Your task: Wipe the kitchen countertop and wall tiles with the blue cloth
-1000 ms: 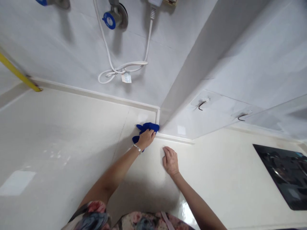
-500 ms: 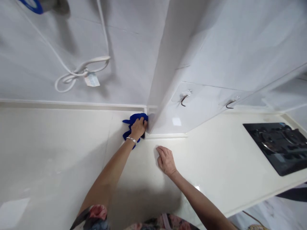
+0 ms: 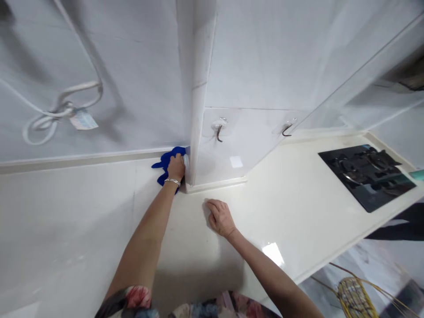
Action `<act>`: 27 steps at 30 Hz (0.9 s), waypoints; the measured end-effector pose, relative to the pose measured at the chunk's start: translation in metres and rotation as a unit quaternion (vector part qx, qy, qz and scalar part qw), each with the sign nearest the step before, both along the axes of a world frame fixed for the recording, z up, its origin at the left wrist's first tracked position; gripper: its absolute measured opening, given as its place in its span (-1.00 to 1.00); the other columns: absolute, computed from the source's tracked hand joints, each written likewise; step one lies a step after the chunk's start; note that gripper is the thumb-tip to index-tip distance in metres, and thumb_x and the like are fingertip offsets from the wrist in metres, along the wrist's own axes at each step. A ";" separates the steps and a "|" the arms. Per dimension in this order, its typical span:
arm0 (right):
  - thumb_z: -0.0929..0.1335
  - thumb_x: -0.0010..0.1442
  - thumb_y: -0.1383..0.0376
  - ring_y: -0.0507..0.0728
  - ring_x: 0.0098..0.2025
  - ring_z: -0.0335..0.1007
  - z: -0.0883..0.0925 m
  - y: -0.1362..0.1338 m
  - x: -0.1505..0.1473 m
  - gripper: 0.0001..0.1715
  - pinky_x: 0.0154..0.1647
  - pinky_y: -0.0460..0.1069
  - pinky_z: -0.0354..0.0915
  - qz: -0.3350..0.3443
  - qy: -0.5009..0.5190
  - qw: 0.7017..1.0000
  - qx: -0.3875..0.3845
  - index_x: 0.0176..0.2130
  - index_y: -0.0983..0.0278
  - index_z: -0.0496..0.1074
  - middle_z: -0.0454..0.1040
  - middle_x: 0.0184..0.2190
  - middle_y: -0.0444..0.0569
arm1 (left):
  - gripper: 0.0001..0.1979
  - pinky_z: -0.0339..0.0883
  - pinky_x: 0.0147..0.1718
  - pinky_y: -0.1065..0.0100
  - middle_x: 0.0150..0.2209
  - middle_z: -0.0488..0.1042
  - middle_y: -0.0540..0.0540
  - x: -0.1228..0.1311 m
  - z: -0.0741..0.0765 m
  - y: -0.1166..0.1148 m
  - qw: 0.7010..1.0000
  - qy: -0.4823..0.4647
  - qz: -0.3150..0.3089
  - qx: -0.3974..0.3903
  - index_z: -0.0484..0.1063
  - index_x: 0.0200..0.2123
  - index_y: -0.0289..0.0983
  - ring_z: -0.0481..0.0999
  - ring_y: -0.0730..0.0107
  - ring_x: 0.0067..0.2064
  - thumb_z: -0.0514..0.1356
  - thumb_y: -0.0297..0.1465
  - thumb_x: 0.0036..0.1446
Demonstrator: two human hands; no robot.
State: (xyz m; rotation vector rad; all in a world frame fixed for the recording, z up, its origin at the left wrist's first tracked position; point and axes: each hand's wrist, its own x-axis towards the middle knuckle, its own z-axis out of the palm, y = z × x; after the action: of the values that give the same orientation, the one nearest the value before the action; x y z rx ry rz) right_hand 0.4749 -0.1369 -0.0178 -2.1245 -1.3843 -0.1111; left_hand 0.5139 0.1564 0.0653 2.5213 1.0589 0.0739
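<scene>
My left hand [image 3: 176, 168], with a silver bracelet at its wrist, presses a dark blue cloth [image 3: 163, 163] into the corner where the cream countertop [image 3: 99, 207] meets the back wall and the side of a white tiled pillar [image 3: 225, 154]. Its fingers are bent over the cloth and partly hidden near the pillar. In front of the pillar's base, my right hand [image 3: 221, 217] rests on the countertop. Nothing shows in its slightly bent fingers, and the thumb stands apart from them.
Two hooks [image 3: 219, 132] are stuck to the pillar. A looped white cable [image 3: 61, 110] with a tag hangs on the left wall. To the right, a black gas hob [image 3: 366, 176] is set in the countertop. A woven yellow basket [image 3: 356, 298] is below the counter edge.
The view has turned to the right, so the pillar and cable appear further left. My left hand has slid slightly deeper into the corner on the cloth. My right hand stays on the countertop.
</scene>
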 end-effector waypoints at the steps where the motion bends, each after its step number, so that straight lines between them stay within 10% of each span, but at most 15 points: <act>1: 0.27 0.15 0.51 0.27 0.13 0.34 -0.001 -0.001 0.000 -0.35 0.13 0.16 0.29 -0.001 0.001 1.000 0.001 0.23 0.33 0.38 0.47 0.14 0.16 | -0.59 0.45 -0.10 0.15 0.07 0.46 -0.45 -0.006 -0.002 -0.002 1.000 0.006 -0.008 0.002 0.38 0.18 -0.38 0.57 -0.03 0.00 -0.11 -0.38 0.46; 18: 0.26 0.19 0.49 0.26 0.13 0.34 -0.017 0.000 0.002 -0.42 0.13 0.15 0.30 0.001 -0.041 0.999 0.001 0.18 0.34 0.44 0.47 0.14 0.18 | -0.68 0.39 -0.10 0.31 -0.05 0.50 -0.29 -0.125 -0.025 -0.084 0.995 0.001 -0.095 0.038 0.46 0.04 -0.35 0.51 0.21 -0.08 -0.07 -0.47 0.47; 27: 0.25 0.20 0.50 0.25 0.13 0.36 -0.018 0.000 -0.001 -0.42 0.14 0.15 0.32 -0.001 -0.045 0.999 0.021 0.18 0.33 0.44 0.48 0.13 0.17 | -0.65 0.39 -0.10 0.23 -0.08 0.50 -0.34 -0.133 -0.030 -0.107 0.995 -0.012 -0.084 0.059 0.49 -0.01 -0.36 0.54 0.09 -0.07 -0.09 -0.49 0.45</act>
State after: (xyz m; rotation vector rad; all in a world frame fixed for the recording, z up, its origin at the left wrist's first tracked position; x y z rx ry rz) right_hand 0.4743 -0.1370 -0.0363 -2.1090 -1.4192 -0.2381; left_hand 0.3810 0.0491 0.0355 2.6980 0.8533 0.1208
